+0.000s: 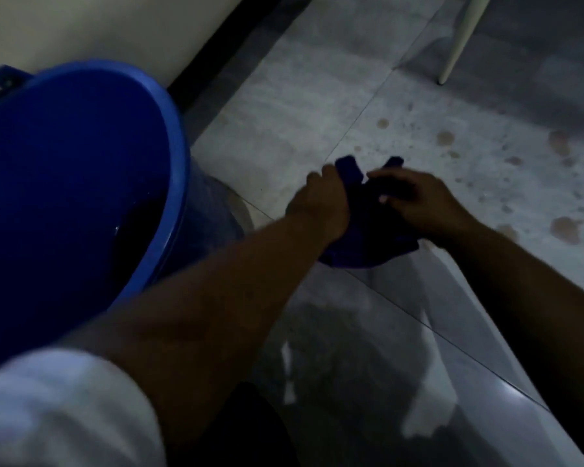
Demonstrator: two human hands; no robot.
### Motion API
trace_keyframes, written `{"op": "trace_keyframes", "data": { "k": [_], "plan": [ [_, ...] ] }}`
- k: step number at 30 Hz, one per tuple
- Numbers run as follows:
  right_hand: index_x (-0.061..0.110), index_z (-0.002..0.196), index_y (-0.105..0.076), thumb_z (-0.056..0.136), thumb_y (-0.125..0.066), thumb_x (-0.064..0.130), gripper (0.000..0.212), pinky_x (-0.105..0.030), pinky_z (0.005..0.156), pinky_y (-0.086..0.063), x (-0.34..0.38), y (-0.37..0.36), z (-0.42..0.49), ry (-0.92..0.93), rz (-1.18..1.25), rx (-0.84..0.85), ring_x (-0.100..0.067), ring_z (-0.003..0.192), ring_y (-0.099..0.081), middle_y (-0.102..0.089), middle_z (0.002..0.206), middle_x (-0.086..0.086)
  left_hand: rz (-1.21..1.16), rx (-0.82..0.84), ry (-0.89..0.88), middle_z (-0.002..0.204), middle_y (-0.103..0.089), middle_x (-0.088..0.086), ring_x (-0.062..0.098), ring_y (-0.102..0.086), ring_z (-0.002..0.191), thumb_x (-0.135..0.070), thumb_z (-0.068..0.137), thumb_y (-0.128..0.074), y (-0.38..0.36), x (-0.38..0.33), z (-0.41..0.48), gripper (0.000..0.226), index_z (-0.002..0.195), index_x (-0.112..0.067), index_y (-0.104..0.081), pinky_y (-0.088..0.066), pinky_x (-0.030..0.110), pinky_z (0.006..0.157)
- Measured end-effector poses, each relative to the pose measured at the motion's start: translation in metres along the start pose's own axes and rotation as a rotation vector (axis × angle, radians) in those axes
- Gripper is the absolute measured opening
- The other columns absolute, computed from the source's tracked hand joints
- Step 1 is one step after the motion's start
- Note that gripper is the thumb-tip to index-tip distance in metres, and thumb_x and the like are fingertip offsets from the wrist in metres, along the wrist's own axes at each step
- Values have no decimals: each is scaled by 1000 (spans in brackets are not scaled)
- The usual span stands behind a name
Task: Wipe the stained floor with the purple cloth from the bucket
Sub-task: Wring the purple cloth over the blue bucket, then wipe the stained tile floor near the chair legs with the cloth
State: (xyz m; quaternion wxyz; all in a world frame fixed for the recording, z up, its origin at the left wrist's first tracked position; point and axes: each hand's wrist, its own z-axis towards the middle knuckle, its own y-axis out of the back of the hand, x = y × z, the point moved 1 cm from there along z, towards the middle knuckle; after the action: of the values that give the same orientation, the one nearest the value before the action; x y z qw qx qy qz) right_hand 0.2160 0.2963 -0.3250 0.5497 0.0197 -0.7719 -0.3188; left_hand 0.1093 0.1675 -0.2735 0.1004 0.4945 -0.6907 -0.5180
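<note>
The purple cloth (361, 230) hangs bunched above the grey tiled floor, right of the bucket. My left hand (321, 200) grips its left part, with a corner sticking up past the fingers. My right hand (422, 200) holds the right part, fingers closed over it. The big blue bucket (179, 153) stands at the left with dark water in its bottom. Reddish-brown stains (565, 229) dot the floor to the right of my hands, several of them spreading toward the far right.
A white chair leg (459, 38) stands on the floor at the top right. A pale wall with a dark skirting strip (236, 38) runs behind the bucket. The glossy tiles near me show reflections.
</note>
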Motion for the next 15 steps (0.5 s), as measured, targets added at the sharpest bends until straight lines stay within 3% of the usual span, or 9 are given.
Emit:
{"op": "trace_keyframes", "data": {
  "k": [3, 5, 6, 7, 9, 11, 12, 15],
  "plan": [
    [13, 134, -58, 88, -65, 3, 47, -24, 98, -43, -33, -34, -20, 109, -182, 53, -22, 114, -62, -64, 126, -7, -75, -129, 133, 126, -51, 21, 40, -57, 107, -15, 96, -44, -47, 45, -5, 32, 126, -5, -43, -49, 51, 90],
    [12, 133, -59, 89, -65, 6, 44, -10, 94, -42, -53, -52, -34, 98, -195, 119, -27, 108, -65, -66, 125, -14, -138, -211, 230, 126, -52, 19, 37, -57, 107, -18, 98, -40, -72, 79, -9, 31, 127, -8, -44, -48, 51, 92],
    [16, 131, -61, 90, -66, 11, 42, -12, 87, -45, -61, -59, -41, 114, -290, 143, -27, 104, -65, -65, 122, -14, -185, -239, 286, 127, -52, 19, 37, -56, 108, -19, 98, -38, -81, 95, -11, 32, 128, -9, -43, -47, 51, 94],
    [18, 128, -64, 89, -68, 17, 40, -24, 79, -51, -67, -65, -45, 122, -439, 128, -31, 97, -65, -65, 118, -15, -224, -257, 338, 130, -50, 19, 36, -54, 111, -19, 98, -37, -90, 108, -11, 35, 132, -11, -41, -45, 50, 96],
    [18, 116, -70, 85, -70, 28, 32, -39, 64, -51, -74, -76, -48, 255, -765, -91, -37, 85, -61, -66, 107, -18, -167, -304, 345, 138, -43, 19, 36, -46, 121, -10, 94, -42, -105, 124, -9, 49, 142, -12, -32, -41, 45, 102],
    [16, 113, -71, 89, -65, 31, 29, -45, 76, -44, -72, -89, -45, 469, -844, -233, -40, 97, -59, -68, 112, -20, 0, -364, 220, 146, -36, 17, 34, -38, 131, -3, 90, -49, -116, 130, -10, 65, 148, -10, -23, -35, 42, 108],
    [16, 116, -69, 90, -63, 29, 30, -48, 86, -43, -70, -101, -40, 580, -845, -222, -43, 110, -58, -67, 121, -21, 28, -394, 179, 149, -35, 15, 33, -35, 135, -4, 90, -51, -119, 130, -8, 66, 149, -10, -22, -32, 41, 111],
    [18, 131, -59, 94, -55, 35, 42, -58, 110, -35, -63, -145, -25, 781, -832, 59, -39, 138, -43, -54, 144, -11, -2, -447, 177, 153, -33, 12, 29, -31, 140, -14, 94, -47, -121, 133, -1, 57, 148, -10, -28, -26, 38, 116]
  ]
}}
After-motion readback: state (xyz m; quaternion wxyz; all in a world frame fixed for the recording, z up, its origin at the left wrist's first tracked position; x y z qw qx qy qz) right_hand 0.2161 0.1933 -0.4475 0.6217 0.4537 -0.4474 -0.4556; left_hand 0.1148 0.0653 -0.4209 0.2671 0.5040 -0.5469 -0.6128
